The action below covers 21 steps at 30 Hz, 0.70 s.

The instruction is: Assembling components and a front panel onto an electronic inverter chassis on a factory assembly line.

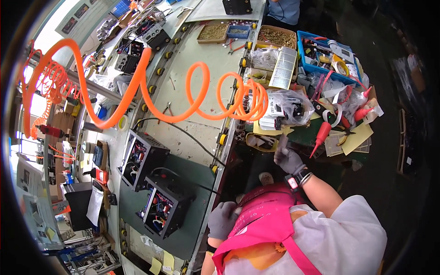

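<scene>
My left hand point(222, 221), in a grey glove, is curled closed beside the pink apron at the bench edge. Its palm side is hidden, so anything in it cannot be made out. My right hand point(289, 161), also gloved in grey, reaches toward the side table, fingers together around a small flat greyish piece point(283, 141) of unclear kind. Close to its fingertips is a small yellow bin point(261, 142) of parts. Left of my left hand, two black open-sided metal housings, a nearer one point(166, 206) and a farther one point(143, 160), show wiring and boards inside.
A coiled orange air hose point(197, 91) hangs across the bench. Red squeeze bottles point(322, 136), bagged parts and a blue crate point(330, 59) crowd the right-hand table. Pliers point(168, 110) lie beyond the housings. A dark cable point(192, 137) crosses the bench. Another person point(284, 11) is at the far end.
</scene>
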Motion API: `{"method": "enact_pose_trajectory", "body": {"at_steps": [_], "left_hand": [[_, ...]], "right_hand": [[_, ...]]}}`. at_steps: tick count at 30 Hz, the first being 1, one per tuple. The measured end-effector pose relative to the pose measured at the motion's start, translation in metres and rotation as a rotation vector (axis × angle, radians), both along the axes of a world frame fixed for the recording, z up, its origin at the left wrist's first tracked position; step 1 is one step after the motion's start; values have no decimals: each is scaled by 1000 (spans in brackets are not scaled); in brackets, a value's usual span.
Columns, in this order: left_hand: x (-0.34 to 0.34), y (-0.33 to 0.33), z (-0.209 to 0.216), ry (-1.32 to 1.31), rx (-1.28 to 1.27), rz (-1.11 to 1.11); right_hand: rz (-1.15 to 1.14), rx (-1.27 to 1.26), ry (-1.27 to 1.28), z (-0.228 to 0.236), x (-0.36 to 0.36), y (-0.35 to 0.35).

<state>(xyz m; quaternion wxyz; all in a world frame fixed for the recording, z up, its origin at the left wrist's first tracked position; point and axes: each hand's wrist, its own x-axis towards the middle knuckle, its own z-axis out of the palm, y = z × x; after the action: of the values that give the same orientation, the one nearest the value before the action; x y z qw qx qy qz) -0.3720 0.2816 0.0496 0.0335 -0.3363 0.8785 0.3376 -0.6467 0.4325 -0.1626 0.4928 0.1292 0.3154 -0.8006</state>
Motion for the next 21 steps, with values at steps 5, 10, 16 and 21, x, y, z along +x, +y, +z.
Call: {"method": "enact_pose_trajectory", "body": {"at_steps": [5, 10, 16, 21], "left_hand": [[-18, -16, 7, 283, -147, -53], [-35, -28, -6, 165, -245, -217], [-2, -29, -46, 35, -56, -58], [51, -30, -66, 448, 476, 618]], "right_hand": [[943, 226, 1049, 85, 10, -16], [1394, 250, 2384, 153, 44, -70], [1369, 194, 2201, 176, 76, -99], [870, 369, 1041, 149, 107, -109]]}}
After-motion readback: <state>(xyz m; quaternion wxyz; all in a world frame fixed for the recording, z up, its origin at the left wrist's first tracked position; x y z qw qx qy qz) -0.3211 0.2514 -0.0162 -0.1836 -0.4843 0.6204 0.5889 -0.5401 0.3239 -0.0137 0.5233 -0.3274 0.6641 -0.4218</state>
